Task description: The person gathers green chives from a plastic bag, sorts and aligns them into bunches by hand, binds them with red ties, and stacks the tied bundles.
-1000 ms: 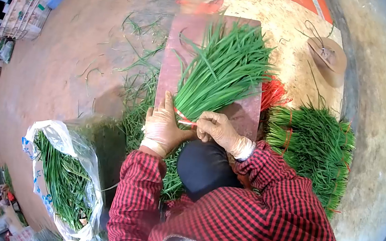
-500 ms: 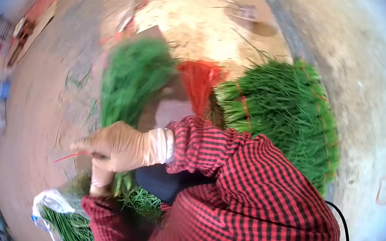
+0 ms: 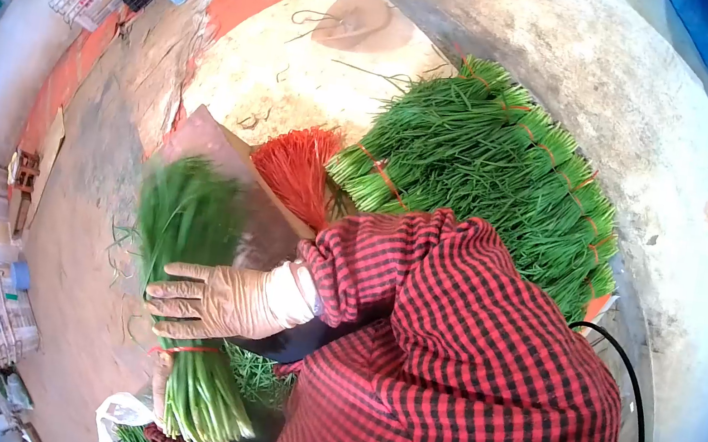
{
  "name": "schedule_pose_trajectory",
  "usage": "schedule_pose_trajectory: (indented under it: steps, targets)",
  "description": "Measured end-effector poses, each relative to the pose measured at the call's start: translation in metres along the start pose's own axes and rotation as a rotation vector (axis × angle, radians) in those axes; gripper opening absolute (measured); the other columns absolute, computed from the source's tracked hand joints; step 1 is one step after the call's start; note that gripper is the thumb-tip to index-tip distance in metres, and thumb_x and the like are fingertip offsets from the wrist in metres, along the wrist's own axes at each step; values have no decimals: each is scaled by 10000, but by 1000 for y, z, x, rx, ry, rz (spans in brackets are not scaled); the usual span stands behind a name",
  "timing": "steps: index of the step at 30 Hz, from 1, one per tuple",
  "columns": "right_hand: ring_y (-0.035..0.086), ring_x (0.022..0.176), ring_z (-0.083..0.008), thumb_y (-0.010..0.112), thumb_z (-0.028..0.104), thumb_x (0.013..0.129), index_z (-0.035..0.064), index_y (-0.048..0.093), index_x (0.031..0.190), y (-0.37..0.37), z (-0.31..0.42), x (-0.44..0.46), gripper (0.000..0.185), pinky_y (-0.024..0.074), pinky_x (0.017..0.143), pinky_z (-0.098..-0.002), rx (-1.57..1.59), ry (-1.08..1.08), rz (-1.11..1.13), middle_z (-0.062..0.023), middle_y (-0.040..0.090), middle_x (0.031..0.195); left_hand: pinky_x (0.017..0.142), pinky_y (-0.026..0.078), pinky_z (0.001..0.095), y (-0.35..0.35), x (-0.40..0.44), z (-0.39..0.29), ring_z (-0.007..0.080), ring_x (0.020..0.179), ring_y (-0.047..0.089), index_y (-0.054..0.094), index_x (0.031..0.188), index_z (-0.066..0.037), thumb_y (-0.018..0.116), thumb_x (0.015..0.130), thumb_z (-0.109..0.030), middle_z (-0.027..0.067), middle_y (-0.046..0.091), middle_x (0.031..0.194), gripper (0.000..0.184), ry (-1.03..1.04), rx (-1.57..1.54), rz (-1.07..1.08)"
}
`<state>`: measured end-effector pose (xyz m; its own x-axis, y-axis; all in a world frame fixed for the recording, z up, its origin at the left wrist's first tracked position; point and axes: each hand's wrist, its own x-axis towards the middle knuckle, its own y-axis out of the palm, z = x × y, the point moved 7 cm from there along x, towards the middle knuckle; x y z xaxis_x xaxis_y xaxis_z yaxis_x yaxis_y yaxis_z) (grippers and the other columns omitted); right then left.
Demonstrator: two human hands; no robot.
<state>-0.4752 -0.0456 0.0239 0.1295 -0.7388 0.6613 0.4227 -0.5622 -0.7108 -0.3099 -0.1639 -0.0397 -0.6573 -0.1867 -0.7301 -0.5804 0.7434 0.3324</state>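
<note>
A bunch of garlic chives (image 3: pixel 205 391) hangs before me, its pale stems toward me and its leaf ends blurred by motion. A red tie (image 3: pixel 186 349) circles it. My right hand (image 3: pixel 218 303), in a thin glove, lies across the leaves just above the tie with its fingers stretched out and apart. My left hand (image 3: pixel 161 383) grips the bunch from its left side, mostly hidden behind the stems. Loose green trimmings (image 3: pixel 258 375) lie under and beside the bunch.
A heap of tied chive bunches (image 3: pixel 481 167) lies to the right on a pale board (image 3: pixel 249 68). Red tie strands (image 3: pixel 295 171) rest beside a brownish panel (image 3: pixel 210 143). A white plastic bag (image 3: pixel 123 409) with chives is lower left. Crates (image 3: pixel 1 315) stand far left.
My right hand, earlier closed near a loose red tie end, now lies spread on the leaves. The tie around the bunch now shows, and the stems have come into view. The camera view has shifted.
</note>
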Motion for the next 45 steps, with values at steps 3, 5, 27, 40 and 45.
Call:
schedule_pose_trajectory:
  steps: [3,5,27,40,45]
  targets:
    - [171,1482,-321,703,288,656,92,265,1505,-24,17,-3,976,86,1190,-582,-168,-42,140,-184,284,1549,904,546,421,11,-3,4,289,1095,612,423,1391,-38,483,981,-401,136,578,1283,551,9,11,39]
    - [229,1455,-322,720,306,624,90,262,1504,-20,25,-3,1015,85,1191,-576,-175,-71,197,-180,343,1502,903,547,425,12,-4,1,294,1095,612,417,1399,-37,465,988,-425,137,577,1288,567,50,5,64]
    - [598,1129,-245,721,419,804,77,598,1300,-236,302,-655,615,457,979,-345,-620,2496,-878,-135,641,1224,961,418,307,-78,127,26,132,1144,515,448,1427,-83,453,1002,-386,44,481,1430,522,236,-154,-33]
    - [518,1252,-315,732,498,777,6,517,1356,-208,271,-885,790,421,1040,-391,-428,2398,-1102,-212,560,1327,1070,366,345,17,88,-19,193,1296,447,451,1430,-92,434,1021,-377,82,476,1442,499,314,159,-101]
    - [468,1314,-363,735,625,663,-85,431,1384,-193,258,-861,1057,393,1090,-423,-349,2831,-490,-262,460,1426,1039,401,339,7,63,-9,199,1292,465,441,1437,-92,416,1025,-378,88,453,1472,502,319,326,-20]
